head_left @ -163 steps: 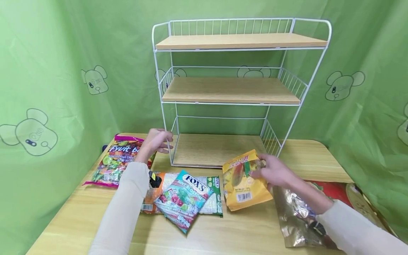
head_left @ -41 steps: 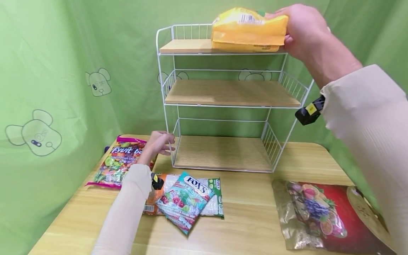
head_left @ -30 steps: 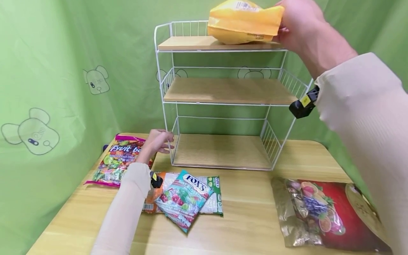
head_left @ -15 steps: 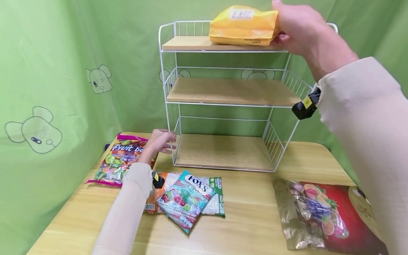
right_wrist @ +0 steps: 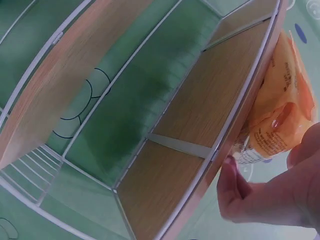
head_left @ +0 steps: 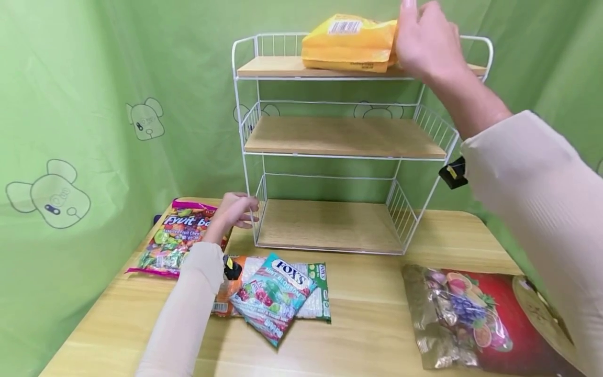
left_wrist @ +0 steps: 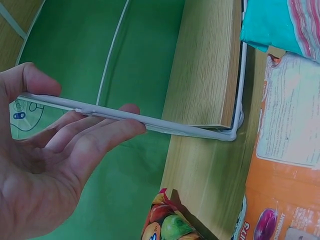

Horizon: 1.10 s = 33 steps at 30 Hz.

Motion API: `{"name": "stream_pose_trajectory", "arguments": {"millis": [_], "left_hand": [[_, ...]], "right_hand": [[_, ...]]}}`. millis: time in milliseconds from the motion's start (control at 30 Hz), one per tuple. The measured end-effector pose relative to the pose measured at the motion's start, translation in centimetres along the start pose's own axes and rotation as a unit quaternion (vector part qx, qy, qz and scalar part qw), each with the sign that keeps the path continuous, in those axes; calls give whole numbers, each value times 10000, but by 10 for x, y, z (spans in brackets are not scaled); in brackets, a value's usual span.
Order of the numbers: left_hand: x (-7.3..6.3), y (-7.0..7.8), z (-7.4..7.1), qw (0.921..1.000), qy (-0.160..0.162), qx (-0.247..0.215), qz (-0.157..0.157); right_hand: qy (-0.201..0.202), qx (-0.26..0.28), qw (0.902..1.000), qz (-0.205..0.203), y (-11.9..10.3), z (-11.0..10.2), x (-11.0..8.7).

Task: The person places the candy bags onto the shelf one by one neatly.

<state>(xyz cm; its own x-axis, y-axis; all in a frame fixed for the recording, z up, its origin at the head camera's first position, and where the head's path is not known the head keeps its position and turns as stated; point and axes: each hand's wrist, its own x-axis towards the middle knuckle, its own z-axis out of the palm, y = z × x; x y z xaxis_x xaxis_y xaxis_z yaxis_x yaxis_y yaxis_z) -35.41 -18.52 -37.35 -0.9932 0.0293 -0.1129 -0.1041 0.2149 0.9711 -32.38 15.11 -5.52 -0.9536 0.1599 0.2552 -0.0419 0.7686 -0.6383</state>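
Observation:
My left hand (head_left: 237,209) holds the left upright of the white wire shelf rack (head_left: 346,152), thumb on one side and fingers on the other. In the left wrist view, the left hand (left_wrist: 55,165) has that white rod between thumb and fingers. A yellow-orange snack bag (head_left: 348,44) rests on the rack's top shelf. Against the bag's right end is my right hand (head_left: 431,47), its thumb pointing up; some fingers are hidden. From below, the right wrist view shows the right hand (right_wrist: 280,192) beside the orange bag (right_wrist: 280,100), fingertips near the shelf edge.
A fruit chew bag (head_left: 176,238) lies left of the rack. In front, a teal Fox's candy bag (head_left: 275,296) overlaps an orange, white and green package (head_left: 320,298). A large red and brown bag (head_left: 471,314) lies at right on the wooden table (head_left: 367,324).
The right hand carried the yellow-orange bag from the table up to the top shelf. Over the last half second the bag shifted slightly left and the right thumb rose. The left hand stayed put.

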Motion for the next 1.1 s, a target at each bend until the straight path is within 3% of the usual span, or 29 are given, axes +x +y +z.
{"name": "stream_pose_trajectory", "arguments": {"millis": [133, 267, 567, 767, 1100], "left_hand": [[-2, 1, 1, 10000, 58, -33, -53], [-3, 1, 2, 10000, 74, -26, -32], [-2, 2, 2, 10000, 20, -29, -22], [-1, 0, 2, 10000, 2, -57, 15], [-1, 1, 0, 10000, 47, -35, 19]], "right_hand": [[555, -119, 9970, -520, 1, 5, -13], [1035, -275, 9871, -1193, 0, 13, -28], [544, -943, 9796, -1691, 1, 23, -46], [606, -794, 9765, -1912, 11, 30, -41], [767, -337, 9772, -1952, 5, 41, -34]]}}
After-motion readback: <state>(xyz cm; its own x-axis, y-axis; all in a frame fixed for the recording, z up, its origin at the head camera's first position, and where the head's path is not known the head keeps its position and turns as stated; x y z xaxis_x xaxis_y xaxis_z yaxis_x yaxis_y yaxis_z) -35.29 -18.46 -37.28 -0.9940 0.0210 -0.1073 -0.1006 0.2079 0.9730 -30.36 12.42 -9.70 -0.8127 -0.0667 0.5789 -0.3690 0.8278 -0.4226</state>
